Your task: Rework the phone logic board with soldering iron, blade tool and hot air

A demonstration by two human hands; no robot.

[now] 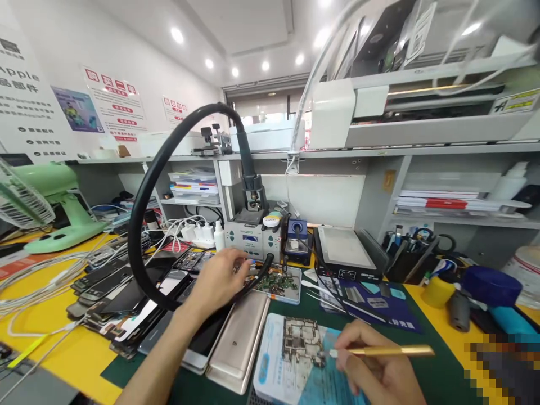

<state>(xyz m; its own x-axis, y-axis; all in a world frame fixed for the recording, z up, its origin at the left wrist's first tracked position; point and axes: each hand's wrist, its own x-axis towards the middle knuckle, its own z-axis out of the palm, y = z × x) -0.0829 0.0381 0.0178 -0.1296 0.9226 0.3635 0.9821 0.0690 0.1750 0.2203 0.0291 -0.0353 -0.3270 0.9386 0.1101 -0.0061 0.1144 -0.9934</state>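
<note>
My left hand (221,275) reaches forward to the lower front of the grey hot-air rework station (248,239). Its fingers are curled towards the thumb, and what lies between them, if anything, I cannot make out. A small blue spot shows at the fingertips. My right hand (371,360) pinches a slim gold-handled tool (396,351) whose pale tip points left. That tip is close to the right edge of a phone logic board (301,342). The board lies on a white and blue box (270,371). Beneath my left forearm are phones, among them a gold phone (236,337).
A thick black hose (141,225) loops from the station across the left side. Beyond the box lies a tray of circuit boards (280,284). Tweezers (358,304) rest on a blue mat at right. Stacked phone parts (113,298) and cables crowd the left.
</note>
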